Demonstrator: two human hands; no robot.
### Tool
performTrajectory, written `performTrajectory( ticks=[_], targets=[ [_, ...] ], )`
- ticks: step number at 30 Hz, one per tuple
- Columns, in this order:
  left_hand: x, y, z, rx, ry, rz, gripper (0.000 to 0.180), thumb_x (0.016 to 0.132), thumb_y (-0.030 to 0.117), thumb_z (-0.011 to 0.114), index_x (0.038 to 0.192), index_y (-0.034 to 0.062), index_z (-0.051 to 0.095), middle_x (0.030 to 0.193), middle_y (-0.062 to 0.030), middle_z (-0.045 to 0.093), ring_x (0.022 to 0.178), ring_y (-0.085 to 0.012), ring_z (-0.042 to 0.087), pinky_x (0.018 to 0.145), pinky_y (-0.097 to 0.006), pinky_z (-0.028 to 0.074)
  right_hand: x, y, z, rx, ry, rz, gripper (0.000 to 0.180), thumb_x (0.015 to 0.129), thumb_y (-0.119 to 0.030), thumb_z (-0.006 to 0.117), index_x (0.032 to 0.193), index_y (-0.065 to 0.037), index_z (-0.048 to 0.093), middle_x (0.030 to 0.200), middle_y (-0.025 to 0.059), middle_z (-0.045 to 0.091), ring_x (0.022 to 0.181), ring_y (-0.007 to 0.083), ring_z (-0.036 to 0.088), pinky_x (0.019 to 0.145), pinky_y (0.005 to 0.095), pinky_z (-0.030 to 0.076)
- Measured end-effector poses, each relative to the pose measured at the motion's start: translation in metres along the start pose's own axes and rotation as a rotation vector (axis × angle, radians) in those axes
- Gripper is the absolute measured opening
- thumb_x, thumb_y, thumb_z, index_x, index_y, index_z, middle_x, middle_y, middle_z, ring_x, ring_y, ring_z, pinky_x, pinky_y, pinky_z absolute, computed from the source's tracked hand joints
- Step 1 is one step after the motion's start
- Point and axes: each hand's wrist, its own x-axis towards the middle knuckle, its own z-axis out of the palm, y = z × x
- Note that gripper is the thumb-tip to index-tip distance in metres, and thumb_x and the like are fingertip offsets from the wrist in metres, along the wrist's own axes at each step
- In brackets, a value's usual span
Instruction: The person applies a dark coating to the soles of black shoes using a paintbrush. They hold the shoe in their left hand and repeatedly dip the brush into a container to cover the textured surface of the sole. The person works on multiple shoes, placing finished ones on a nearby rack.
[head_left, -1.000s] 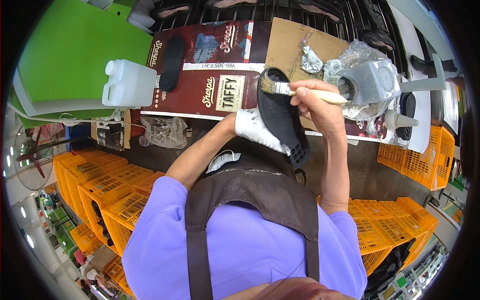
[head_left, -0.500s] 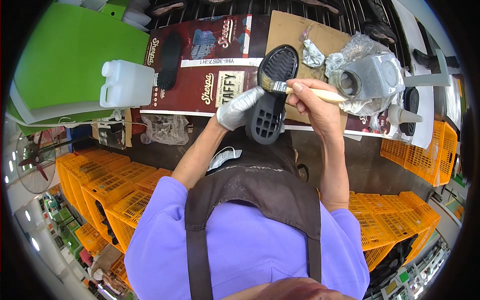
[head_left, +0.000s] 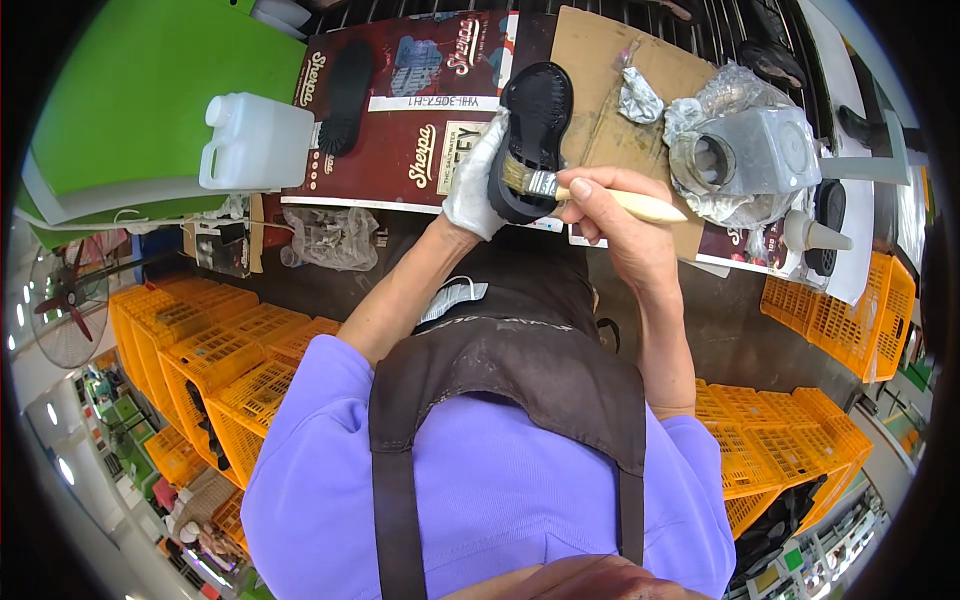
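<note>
In my white-gloved left hand [head_left: 474, 192] is a black shoe sole [head_left: 541, 110], gripped along its left edge. Its toe end points away from me and its hollow, rimmed face is turned up. My bare right hand [head_left: 622, 222] is closed around the pale handle of a paintbrush [head_left: 645, 206]. The brush's bristles touch the inside of the sole near the heel end. Close to the right hand stands a translucent plastic container [head_left: 775, 142] with a round, stained opening, partly wrapped in plastic film. Another black sole [head_left: 347, 95] lies on the printed dark red cardboard at the left.
A white jug [head_left: 262, 140] stands beside a green panel [head_left: 170, 90]. Crumpled white material [head_left: 640, 97] lies on brown cardboard [head_left: 590, 60]. A nozzle-tipped bottle [head_left: 812, 232] sits at the right edge, near one more sole [head_left: 827, 215]. Orange crates [head_left: 250, 390] flank me on both sides.
The sole has moved away from me and tipped so its hollow face shows instead of its gridded heel underside. The brush has shifted toward me, from mid-sole to the heel end.
</note>
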Motion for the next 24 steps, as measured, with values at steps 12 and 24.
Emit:
performTrajectory(
  ticks=[12,24],
  targets=[
    [-0.014,0.026,0.014,0.167,-0.012,-0.401,0.03,0.094,0.023,0.039,0.112,0.002,0.051,0.097,-0.0111,0.062,0.077,-0.0184,0.064,0.056,-0.033,0.056,-0.007,-0.025,0.0,-0.105,-0.223,-0.025,0.02,0.08,-0.017,0.064,0.091,0.0,0.067,0.067,0.006,0.063,0.055,0.0058,0.053,0.048,0.0176,0.04],
    [-0.007,0.029,-0.001,0.322,-0.264,-0.727,0.027,0.087,0.019,0.05,0.103,-0.0024,0.056,0.083,-0.0153,0.063,0.067,-0.022,0.063,0.047,-0.031,0.052,0.018,-0.029,-0.019,-0.28,-0.617,-0.042,0.02,0.075,-0.013,0.069,0.091,0.0,0.068,0.077,0.0063,0.065,0.07,0.0104,0.059,0.062,0.0222,0.046]
  ],
)
